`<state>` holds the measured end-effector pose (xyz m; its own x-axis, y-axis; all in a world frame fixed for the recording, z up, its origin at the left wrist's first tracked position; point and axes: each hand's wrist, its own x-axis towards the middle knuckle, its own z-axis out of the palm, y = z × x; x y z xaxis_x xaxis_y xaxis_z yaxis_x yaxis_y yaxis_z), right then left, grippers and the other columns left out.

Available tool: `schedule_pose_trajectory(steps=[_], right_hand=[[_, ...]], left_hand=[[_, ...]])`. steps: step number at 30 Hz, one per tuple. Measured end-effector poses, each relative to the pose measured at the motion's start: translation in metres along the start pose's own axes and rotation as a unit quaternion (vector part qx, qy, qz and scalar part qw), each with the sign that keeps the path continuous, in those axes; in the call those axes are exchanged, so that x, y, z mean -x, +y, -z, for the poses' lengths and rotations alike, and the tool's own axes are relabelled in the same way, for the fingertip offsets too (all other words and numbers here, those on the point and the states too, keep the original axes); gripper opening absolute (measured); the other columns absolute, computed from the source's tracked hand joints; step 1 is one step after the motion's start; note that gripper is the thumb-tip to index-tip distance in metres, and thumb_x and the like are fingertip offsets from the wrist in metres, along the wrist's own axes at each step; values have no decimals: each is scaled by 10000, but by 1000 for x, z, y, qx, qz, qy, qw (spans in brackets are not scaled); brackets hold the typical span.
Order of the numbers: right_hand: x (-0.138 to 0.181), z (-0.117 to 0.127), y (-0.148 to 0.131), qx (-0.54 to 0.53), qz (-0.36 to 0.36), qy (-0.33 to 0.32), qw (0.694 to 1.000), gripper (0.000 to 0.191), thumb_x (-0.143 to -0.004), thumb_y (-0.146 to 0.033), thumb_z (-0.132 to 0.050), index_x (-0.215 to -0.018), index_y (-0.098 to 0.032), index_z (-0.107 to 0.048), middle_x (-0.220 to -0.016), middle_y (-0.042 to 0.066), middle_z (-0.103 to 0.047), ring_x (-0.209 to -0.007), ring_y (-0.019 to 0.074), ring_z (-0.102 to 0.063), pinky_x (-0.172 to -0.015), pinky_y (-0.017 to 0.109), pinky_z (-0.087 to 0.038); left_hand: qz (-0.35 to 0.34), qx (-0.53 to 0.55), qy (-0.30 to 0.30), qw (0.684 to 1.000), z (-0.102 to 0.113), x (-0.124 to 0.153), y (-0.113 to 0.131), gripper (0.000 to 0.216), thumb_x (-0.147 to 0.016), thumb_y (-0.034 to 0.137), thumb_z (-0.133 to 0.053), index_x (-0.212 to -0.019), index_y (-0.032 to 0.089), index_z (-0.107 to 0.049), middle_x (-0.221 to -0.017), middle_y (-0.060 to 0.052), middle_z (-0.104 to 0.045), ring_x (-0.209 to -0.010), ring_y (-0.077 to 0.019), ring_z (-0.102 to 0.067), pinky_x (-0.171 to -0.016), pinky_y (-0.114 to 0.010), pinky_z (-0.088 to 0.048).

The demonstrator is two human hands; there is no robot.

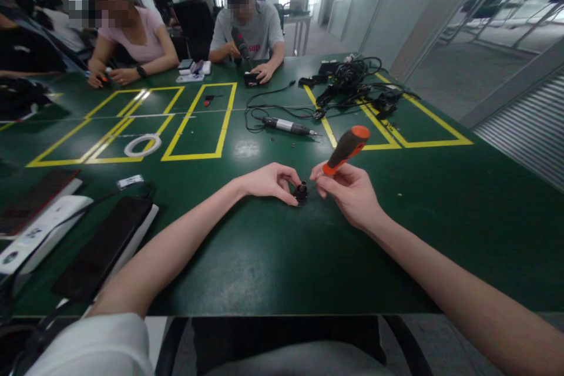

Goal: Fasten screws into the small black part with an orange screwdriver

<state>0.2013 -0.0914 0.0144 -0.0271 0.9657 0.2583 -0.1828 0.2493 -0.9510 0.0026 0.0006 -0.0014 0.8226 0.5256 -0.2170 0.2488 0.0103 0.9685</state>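
Note:
Between the thumb and fingers of my left hand (271,182) is a small black round part (301,192) with a metal stub on top, standing on the green table (247,270). My right hand (348,191) grips a screwdriver (347,150) low down, near its shaft. Its orange and dark grey handle tilts up and to the right. The thin shaft points down-left toward the black part; whether its tip touches the part I cannot tell.
Beyond my hands lies a corded electric screwdriver (288,126). A cable tangle (352,79) sits at the back right. To the left are a white tape roll (142,145), a phone (106,247) and a power strip (44,232). Two people work across the table.

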Motion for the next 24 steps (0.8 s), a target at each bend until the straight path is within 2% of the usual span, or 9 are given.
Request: schedule_pose_trajectory(steps=[4, 8, 12, 15, 21, 24], right_hand=[[0, 1, 0, -2, -6, -14, 1000, 337, -749, -509, -892, -795, -199, -768, -762, 22, -740, -518, 102, -559, -524, 276, -487], [1, -1, -4, -19, -6, -31, 999, 340, -773, -514, -875, -879, -218, -746, -744, 6, -742, -532, 114, -591, -551, 277, -514], [1, -1, -4, 8, 1, -13, 1000, 368, -739, -505, -901, -788, -216, -678, -700, 2, -733, -521, 116, -573, -533, 267, -511], [0, 0, -2, 31, 11, -2, 999, 338, -742, -484, -901, -759, -204, -712, -751, 20, -736, -538, 113, -560, -527, 271, -501], [1, 2, -1, -2, 6, -31, 999, 261, -834, -455, -832, -892, -210, -763, -776, 19, -734, -543, 109, -581, -561, 282, -511], [2, 1, -2, -6, 14, -38, 999, 275, -813, -432, -855, -938, -225, -723, -772, 4, -733, -563, 120, -604, -574, 281, -526]], left_hand=[[-2, 3, 1, 1000, -1, 0, 0, 475, -564, 256, -975, -925, 128, -695, -710, 2, -752, -589, -93, -679, -599, -193, -502], [-3, 5, -1, 1000, -1, 1, 2, 459, -572, 256, -976, -905, 129, -687, -696, 5, -749, -581, -90, -679, -597, -189, -500], [-1, 7, -2, 1000, -1, 1, 2, 463, -570, 256, -976, -905, 128, -684, -694, 3, -752, -581, -92, -687, -595, -186, -507], [-3, 8, -1, 1000, 0, 1, 1, 468, -565, 256, -977, -912, 125, -692, -735, -13, -770, -588, -92, -694, -594, -186, -510], [-8, 6, -2, 1000, -1, 1, 1, 450, -589, 250, -968, -926, 124, -696, -682, 1, -748, -582, -97, -689, -589, -185, -503], [-7, 4, -4, 1000, -1, 1, 1, 461, -591, 256, -969, -938, 124, -696, -678, -1, -748, -580, -103, -693, -587, -187, -501]])
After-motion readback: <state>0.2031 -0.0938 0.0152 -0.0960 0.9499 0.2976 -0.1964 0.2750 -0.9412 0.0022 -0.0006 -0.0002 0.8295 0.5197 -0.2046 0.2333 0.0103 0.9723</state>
